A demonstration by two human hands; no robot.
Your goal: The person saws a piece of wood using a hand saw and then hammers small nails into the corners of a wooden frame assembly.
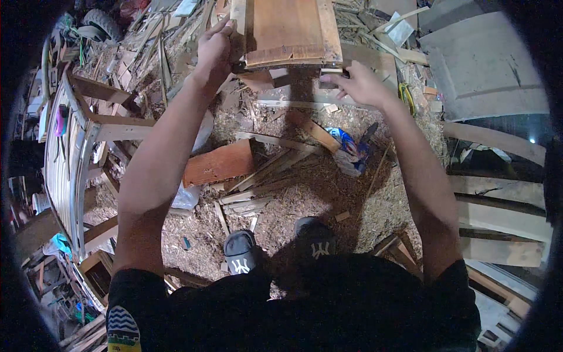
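Both bare arms reached forward, elbows slightly bent, forearms slanting inward. The left hand (215, 51) was curled in a grip, its wrist nearly in line with the forearm. The right hand (359, 84), a little nearer the body and well apart, pointed its loosely spread, part-bent fingers (333, 78) leftward.

Left fingers (225, 27) apparently grip a wooden panel (287, 26).
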